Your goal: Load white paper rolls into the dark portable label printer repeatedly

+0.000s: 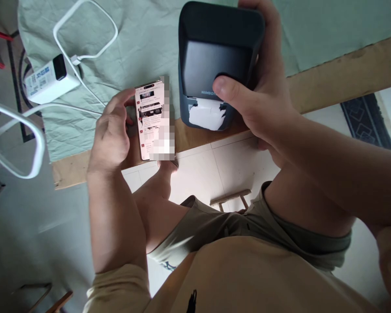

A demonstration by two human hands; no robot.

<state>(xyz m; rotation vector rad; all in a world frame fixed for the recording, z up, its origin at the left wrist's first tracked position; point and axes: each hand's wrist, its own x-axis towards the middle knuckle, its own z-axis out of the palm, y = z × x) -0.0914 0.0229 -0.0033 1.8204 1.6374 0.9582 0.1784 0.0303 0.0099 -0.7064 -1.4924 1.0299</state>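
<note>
My right hand [263, 93] grips a black label printer [220, 65] marked NIIMBOT. Its thumb presses on the printer's face, while the other fingers wrap round the right side and are partly hidden. A torn-looking white label [207, 114] shows at the printer's near end. On the left, my left hand [112, 126] is closed at the left edge of a smartphone [147, 126] with curled fingers, some of them partly behind the edge. The phone's screen is lit with rows of text and small pictures; its right side is blurred out by blocks.
A green cloth [143, 48] covers the wooden table [71, 171], whose bare front edge shows. A white box-shaped device [48, 82] with a dark panel stands at the left, joined to a looping white cable [86, 56]. Below is a wooden stool [231, 198].
</note>
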